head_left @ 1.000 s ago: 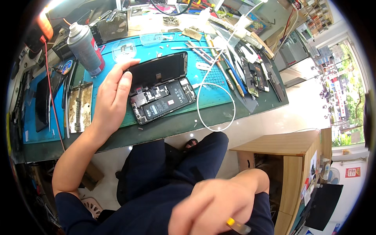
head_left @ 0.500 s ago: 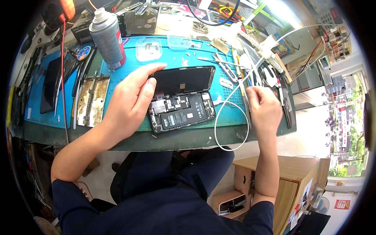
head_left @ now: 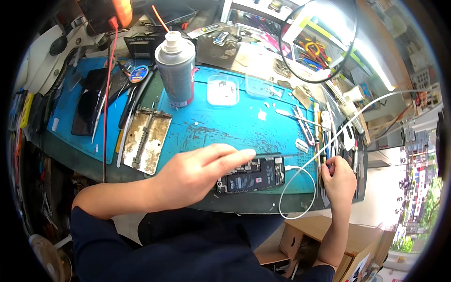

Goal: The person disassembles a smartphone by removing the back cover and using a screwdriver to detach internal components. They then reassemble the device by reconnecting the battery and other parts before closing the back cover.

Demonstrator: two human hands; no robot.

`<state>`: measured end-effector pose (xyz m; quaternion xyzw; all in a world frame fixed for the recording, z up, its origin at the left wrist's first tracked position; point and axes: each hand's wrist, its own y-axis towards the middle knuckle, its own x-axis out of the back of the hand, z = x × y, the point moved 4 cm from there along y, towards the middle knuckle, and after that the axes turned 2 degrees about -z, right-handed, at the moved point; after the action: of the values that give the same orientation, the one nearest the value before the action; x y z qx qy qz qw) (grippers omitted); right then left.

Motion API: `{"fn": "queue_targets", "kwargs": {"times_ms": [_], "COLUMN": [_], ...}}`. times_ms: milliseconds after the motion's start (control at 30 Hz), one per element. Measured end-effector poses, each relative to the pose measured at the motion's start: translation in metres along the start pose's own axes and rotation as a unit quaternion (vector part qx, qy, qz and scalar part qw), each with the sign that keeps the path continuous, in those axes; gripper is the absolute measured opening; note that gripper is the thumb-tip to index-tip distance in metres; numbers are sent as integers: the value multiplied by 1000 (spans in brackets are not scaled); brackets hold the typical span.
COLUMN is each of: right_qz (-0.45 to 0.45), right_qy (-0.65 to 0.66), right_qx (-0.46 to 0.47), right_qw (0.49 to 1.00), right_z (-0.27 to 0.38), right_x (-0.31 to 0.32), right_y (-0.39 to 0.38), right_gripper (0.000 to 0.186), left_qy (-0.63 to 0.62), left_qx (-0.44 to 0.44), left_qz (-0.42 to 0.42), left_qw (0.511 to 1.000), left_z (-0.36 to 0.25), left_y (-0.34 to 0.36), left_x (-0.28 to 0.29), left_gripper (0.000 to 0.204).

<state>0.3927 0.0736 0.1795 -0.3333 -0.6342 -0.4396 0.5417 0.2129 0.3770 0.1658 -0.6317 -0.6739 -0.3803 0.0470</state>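
An opened smartphone (head_left: 256, 180) lies at the near edge of the blue work mat, its battery and circuit board exposed. Its screen (head_left: 271, 155) is raised along the far side and shows almost edge-on. My left hand (head_left: 199, 175) reaches across the phone's left part, thumb and fingers closed on the screen's upper edge and hiding much of it. A white cable's plug (head_left: 290, 168) meets the phone's right end. Beside the tools at right, my right hand (head_left: 340, 181) has curled fingers around a small dark thing, too covered to name.
A spray can (head_left: 175, 70) stands behind a stained metal holder (head_left: 146, 141). Clear plastic boxes (head_left: 223, 91) hold or sit near small parts. Tweezers (head_left: 304, 124) and other tools lie at right. Another dark phone (head_left: 89, 103) rests on the left mat. A red cable (head_left: 109, 80) hangs across the left.
The view has tilted, so the bench sits lower and further right. The screen, seen broadly before, is now nearly edge-on. My right fingers now close round a dark thing among the tools.
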Motion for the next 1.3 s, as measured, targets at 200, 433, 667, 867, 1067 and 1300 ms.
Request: {"fn": "queue_targets", "kwargs": {"times_ms": [200, 433, 667, 867, 1067, 1300], "right_qz": [-47, -229, -63, 33, 82, 101], "right_qy": [27, 461, 560, 540, 561, 546], "right_qx": [-12, 41, 108, 89, 57, 60], "right_qw": [998, 856, 819, 836, 822, 830], "right_z": [-8, -10, 105, 108, 103, 103], "right_x": [10, 80, 46, 16, 0, -5], "right_y": [18, 18, 52, 64, 64, 66], "right_gripper": [9, 33, 55, 48, 52, 52], "left_qy": [61, 70, 91, 97, 115, 103], "left_qx": [-36, -41, -50, -68, -80, -55], "left_qz": [-10, -16, -30, -35, -19, -29], "left_qw": [997, 997, 994, 992, 990, 993], "left_z": [1, 2, 3, 2, 4, 2], "left_y": [-6, -5, -4, -2, -3, 0], "left_x": [-5, -4, -5, -7, -8, -7], "left_gripper": [55, 53, 52, 50, 44, 43]}}
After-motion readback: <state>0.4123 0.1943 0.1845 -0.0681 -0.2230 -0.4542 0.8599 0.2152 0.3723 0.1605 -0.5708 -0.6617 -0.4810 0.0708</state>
